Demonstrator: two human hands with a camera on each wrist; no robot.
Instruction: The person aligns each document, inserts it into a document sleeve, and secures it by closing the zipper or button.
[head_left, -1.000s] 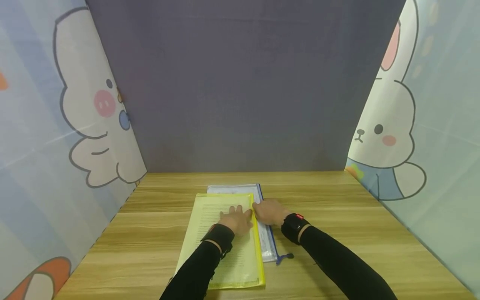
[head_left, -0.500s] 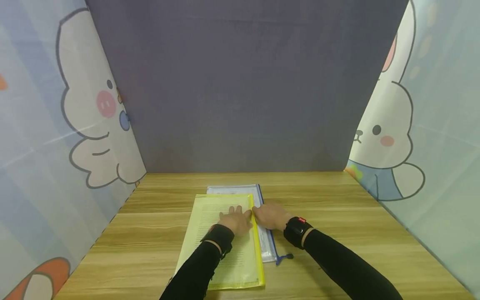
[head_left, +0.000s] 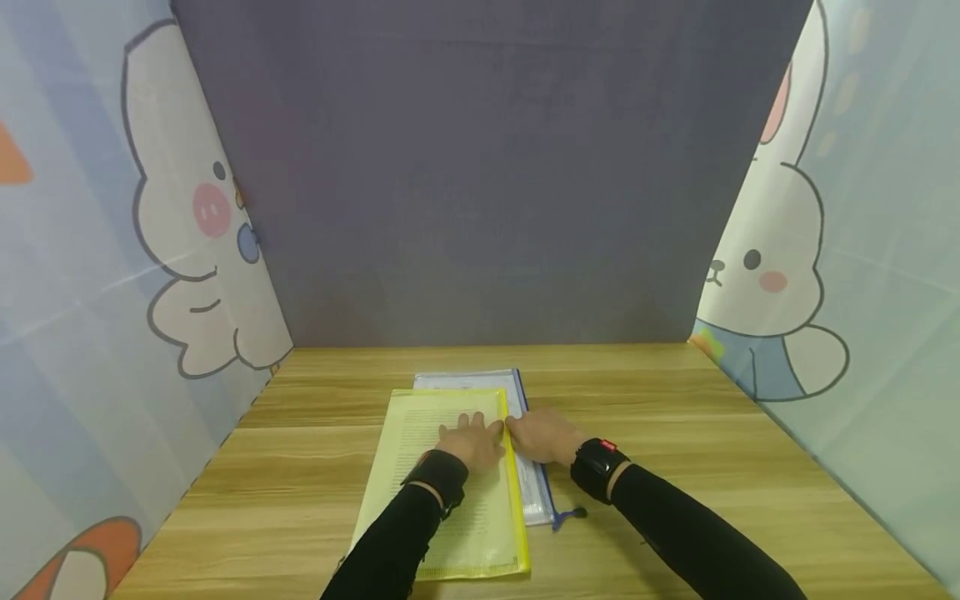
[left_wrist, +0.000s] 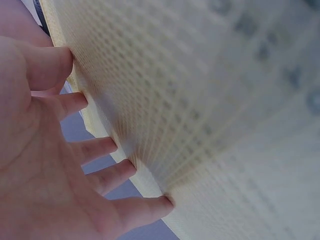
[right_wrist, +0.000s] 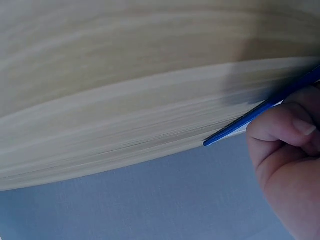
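Observation:
A yellow translucent zip pouch [head_left: 468,533] with a printed sheet inside lies on top of a clear, blue-edged zip pouch [head_left: 463,380]. My left hand [head_left: 472,446] rests on the yellow pouch; in the left wrist view its fingers [left_wrist: 145,210] are spread, with the tips touching the mesh surface. At the pouch's bright yellow right edge, my right hand [head_left: 543,436] pinches with curled fingers. Whether it holds a zip slider or the edge itself is hidden. The right wrist view shows that curled hand [right_wrist: 290,155] above the blue edge strip [right_wrist: 260,111].
Both pouches lie on a wood-grain table [head_left: 300,450]. A blue zip pull [head_left: 568,516] sticks out at the clear pouch's lower right corner. A dark grey panel [head_left: 487,183] stands behind, and cartoon-printed curtains [head_left: 75,358] hang at both sides.
The right hand and wrist have shifted slightly right and toward me, staying at the yellow edge. The left hand and both pouches look still.

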